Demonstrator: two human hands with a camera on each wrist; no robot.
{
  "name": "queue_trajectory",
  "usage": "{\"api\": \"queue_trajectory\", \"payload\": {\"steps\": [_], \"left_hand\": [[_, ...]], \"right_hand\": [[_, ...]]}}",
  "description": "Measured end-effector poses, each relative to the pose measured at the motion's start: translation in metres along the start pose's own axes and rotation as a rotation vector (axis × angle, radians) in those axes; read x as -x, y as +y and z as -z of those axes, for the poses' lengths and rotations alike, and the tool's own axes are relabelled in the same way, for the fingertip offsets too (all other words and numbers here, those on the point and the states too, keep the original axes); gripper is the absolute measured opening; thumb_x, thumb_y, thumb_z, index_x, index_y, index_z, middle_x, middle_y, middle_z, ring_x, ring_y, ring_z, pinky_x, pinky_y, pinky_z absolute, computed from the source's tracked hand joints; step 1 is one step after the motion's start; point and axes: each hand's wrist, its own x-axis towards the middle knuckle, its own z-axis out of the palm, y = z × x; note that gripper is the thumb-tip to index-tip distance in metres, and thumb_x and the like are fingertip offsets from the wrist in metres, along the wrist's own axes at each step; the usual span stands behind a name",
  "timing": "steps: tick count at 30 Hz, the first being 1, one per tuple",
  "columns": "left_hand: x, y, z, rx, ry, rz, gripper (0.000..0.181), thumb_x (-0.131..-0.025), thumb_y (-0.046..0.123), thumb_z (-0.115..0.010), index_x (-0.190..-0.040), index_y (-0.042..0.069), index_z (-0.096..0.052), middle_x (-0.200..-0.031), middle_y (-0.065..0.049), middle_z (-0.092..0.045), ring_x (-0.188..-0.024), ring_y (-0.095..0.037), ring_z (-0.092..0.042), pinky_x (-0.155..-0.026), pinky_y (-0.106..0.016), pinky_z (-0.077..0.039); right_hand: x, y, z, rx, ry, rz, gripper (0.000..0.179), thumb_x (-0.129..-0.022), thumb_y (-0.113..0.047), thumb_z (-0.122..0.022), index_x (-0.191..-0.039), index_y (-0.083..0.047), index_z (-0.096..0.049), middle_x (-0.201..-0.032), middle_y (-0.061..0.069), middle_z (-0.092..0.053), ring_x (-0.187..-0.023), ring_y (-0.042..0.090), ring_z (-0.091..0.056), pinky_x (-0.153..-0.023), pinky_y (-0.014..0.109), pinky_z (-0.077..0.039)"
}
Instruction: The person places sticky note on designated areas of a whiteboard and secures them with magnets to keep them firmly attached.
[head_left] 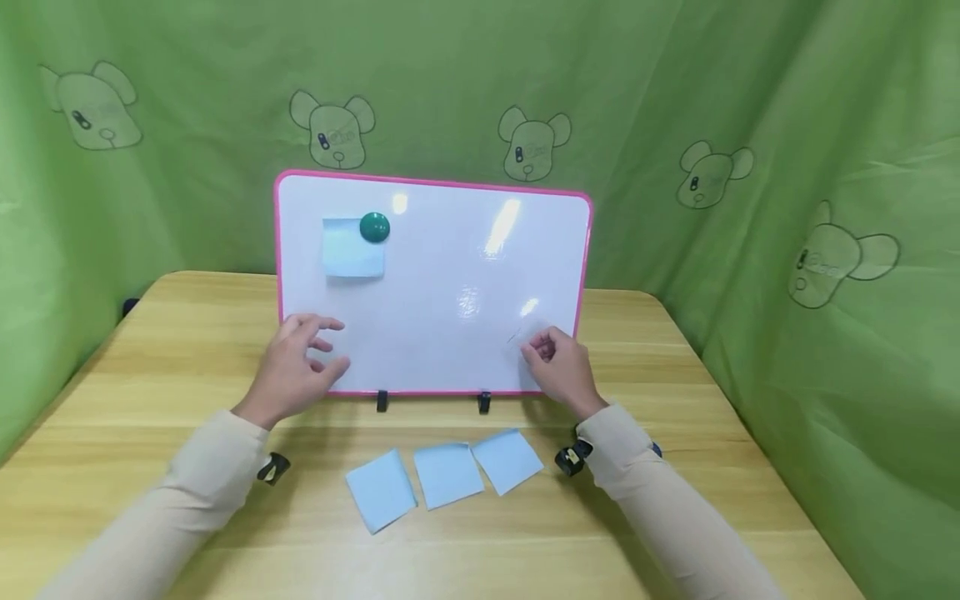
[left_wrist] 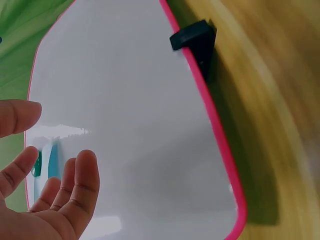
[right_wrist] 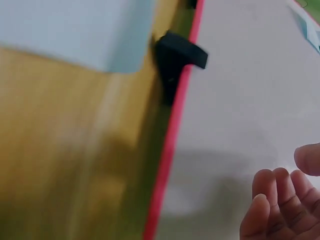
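A whiteboard point(head_left: 435, 333) with a pink frame stands tilted back on the wooden table. Near its upper left a round green magnet point(head_left: 375, 227) covers the top right corner of a light blue sticky note point(head_left: 348, 256). My left hand point(head_left: 292, 367) is in front of the board's lower left corner, fingers spread and loosely bent, with nothing in them. At the lower right corner is my right hand point(head_left: 562, 368); in the right wrist view its fingers point(right_wrist: 287, 192) curve loosely around no object. Three more blue notes point(head_left: 448, 475) lie on the table before the board.
Two black stand feet point(head_left: 382, 401) hook over the board's bottom edge. Wooden tabletop point(head_left: 225, 333) extends on both sides of the board. Green curtain point(head_left: 442, 75) printed with bear heads hangs behind and along the sides.
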Motion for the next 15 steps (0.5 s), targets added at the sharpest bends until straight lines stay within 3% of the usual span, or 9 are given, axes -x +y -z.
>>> {"api": "queue_trajectory", "payload": {"steps": [7,15], "left_hand": [[0.014,-0.001,-0.015,0.011,-0.035,-0.041,0.042,-0.086,0.011,-0.070,-0.125,0.003,-0.057,-0.126,-0.017,-0.044,-0.097,-0.034,-0.061,-0.074,-0.041,-0.058],[0.028,-0.004,-0.026,0.015,-0.096,-0.029,0.044,-0.085,0.010,-0.073,-0.126,0.006,-0.056,-0.127,-0.016,-0.044,-0.095,-0.031,-0.062,-0.073,-0.037,-0.058]], "right_hand": [[0.015,0.023,0.011,0.049,-0.043,-0.031,0.018,-0.093,-0.022,-0.063,-0.093,-0.005,-0.061,-0.087,0.009,-0.061,-0.082,0.024,-0.056,-0.072,0.033,-0.048],[0.027,0.040,0.022,0.083,-0.086,-0.022,0.018,-0.094,-0.024,-0.063,-0.093,-0.005,-0.062,-0.087,0.008,-0.062,-0.082,0.023,-0.058,-0.071,0.034,-0.049]]}}
